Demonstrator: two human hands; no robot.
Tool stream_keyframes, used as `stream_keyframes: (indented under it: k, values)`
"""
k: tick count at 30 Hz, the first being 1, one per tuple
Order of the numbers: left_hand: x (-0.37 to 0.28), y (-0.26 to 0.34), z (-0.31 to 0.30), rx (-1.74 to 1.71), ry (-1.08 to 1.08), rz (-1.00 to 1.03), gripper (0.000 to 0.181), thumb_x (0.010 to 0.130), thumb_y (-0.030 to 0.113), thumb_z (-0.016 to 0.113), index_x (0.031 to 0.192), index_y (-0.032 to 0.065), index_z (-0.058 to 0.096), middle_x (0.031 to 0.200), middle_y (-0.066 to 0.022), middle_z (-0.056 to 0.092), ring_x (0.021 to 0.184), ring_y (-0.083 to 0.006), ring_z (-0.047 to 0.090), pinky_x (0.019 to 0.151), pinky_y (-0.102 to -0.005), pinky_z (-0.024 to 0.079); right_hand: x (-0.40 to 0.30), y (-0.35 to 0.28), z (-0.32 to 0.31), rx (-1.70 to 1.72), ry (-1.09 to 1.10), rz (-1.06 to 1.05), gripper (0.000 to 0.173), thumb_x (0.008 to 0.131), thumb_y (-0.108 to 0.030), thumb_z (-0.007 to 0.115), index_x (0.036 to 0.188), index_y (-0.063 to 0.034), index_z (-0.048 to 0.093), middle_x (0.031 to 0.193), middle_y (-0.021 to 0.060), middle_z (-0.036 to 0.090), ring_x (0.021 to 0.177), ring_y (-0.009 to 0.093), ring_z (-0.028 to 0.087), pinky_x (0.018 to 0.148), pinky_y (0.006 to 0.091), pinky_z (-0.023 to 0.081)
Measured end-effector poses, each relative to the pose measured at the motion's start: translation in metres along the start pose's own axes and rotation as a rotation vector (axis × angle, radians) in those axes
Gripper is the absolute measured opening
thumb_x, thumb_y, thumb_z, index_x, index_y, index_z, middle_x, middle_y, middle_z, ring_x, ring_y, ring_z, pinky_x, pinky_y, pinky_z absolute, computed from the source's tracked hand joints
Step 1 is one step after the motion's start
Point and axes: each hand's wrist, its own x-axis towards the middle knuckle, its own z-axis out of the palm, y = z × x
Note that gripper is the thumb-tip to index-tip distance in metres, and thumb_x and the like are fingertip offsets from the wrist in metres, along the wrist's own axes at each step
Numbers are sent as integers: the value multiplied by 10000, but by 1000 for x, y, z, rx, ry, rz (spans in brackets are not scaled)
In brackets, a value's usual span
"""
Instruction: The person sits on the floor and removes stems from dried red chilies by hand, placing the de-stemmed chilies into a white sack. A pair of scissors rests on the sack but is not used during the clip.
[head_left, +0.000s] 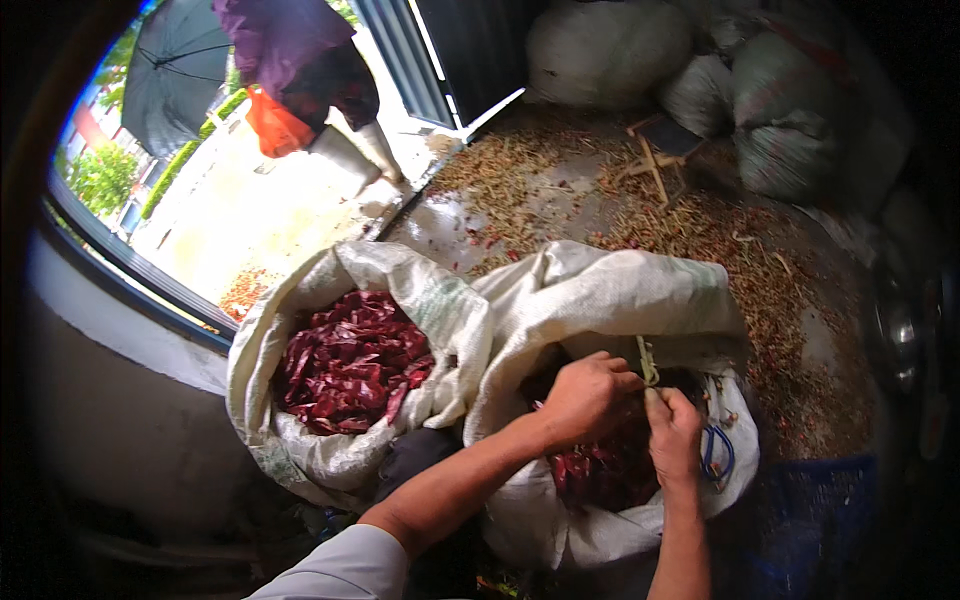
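Observation:
My left hand (592, 391) and my right hand (675, 431) meet over the mouth of a white woven sack (600, 300). The right thumb and fingers pinch the lower end of a thin pale-green strip (646, 364), perhaps a plant stalk or a tie. Curled fingers of the left hand touch beside it; what they may hold is hidden. Below both hands, dark red dried chili peppers (600, 472) lie inside the sack. Blue-handled scissors (718, 454) rest on the sack's right inner side, near my right wrist.
A second white woven sack (450, 300) holds red dried chili pieces (352, 360). Stems litter the floor (712, 225) around a small folding stool (660, 154). Stuffed sacks (787, 112) stand behind. Outside the doorway, a person (300, 60) carries an orange bag (276, 124) near a dark umbrella (176, 75).

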Motion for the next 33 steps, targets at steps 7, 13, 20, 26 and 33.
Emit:
stream_keyframes:
  k: [7, 13, 20, 26, 33]
  values:
    - [-3, -5, 9, 123, -6, -38, 79, 709, 141, 692, 776, 100, 686, 747, -72, 621, 760, -291, 617, 690, -391, 519, -2, -1, 4, -334, 58, -382, 165, 856, -112, 687, 959, -7, 612, 878, 190, 651, 850, 420, 626, 713, 452, 496]
    - [-1, -2, 12, 157, 19, 55, 120, 684, 146, 709, 746, 96, 619, 736, -72, 587, 744, -293, 577, 685, -396, 498, -1, -9, 3, -357, 108, -271, 117, 915, -127, 632, 936, -12, 626, 856, 212, 662, 797, 417, 641, 674, 456, 495]
    - [-7, -2, 16, 146, 19, 40, 179, 688, 205, 708, 810, 101, 628, 765, -53, 589, 766, -270, 578, 709, -377, 482, -7, -11, 7, -491, 132, -261, 145, 969, -138, 562, 950, 3, 591, 873, 225, 641, 829, 439, 609, 702, 489, 464]
    - [-4, 4, 14, 7, 51, 6, 173, 699, 165, 693, 853, 100, 646, 784, -62, 580, 762, -285, 568, 690, -391, 482, -8, 4, 4, 54, 105, -24, 226, 1022, -229, 521, 1000, -12, 583, 831, 38, 599, 764, 132, 529, 657, 310, 431]
    - [-5, 2, 13, -458, -21, -172, 179, 838, 135, 695, 995, 47, 694, 896, -109, 651, 871, -273, 640, 753, -369, 520, -9, -9, 0, 749, 286, 376, 154, 1029, -265, 541, 973, -122, 553, 772, -58, 512, 478, -1, 318, 385, 172, 236]
